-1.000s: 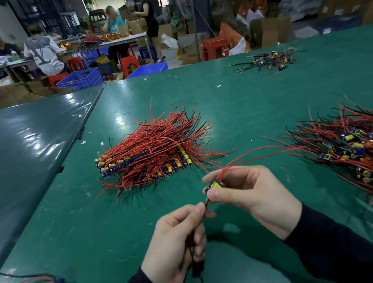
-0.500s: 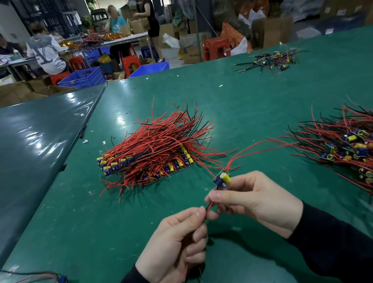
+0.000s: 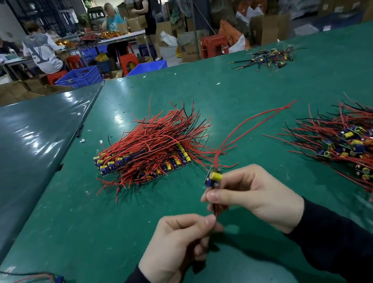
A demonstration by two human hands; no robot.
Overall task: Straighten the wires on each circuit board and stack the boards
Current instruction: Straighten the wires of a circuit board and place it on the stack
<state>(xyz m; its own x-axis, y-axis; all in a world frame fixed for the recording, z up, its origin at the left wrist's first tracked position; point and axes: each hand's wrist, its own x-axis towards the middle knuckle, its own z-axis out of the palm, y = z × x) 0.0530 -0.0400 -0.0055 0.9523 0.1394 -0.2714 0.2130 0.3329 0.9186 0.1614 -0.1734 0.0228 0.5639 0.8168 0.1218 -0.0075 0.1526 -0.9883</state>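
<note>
Blue crates (image 3: 81, 76), red stools (image 3: 213, 45), cardboard boxes (image 3: 270, 28) behind green table (image 3: 233, 93).

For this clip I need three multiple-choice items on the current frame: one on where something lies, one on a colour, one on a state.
1. Where is the neat stack of boards?
A. beyond the hands, left of centre
B. at the far right table edge
C. in a blue crate

2. What colour are the long wires rising from the held board?
A. white
B. red
C. green

3. What is the left hand doing?
A. lying flat on the table
B. pinching the wires below the held board
C. reaching into the loose pile

Key: 1 A, the aligned boards lie on the green table ahead of the hands; 2 B, they arc away red; 3 B, its fingers close on the wires while the right hand grips the board.
</note>
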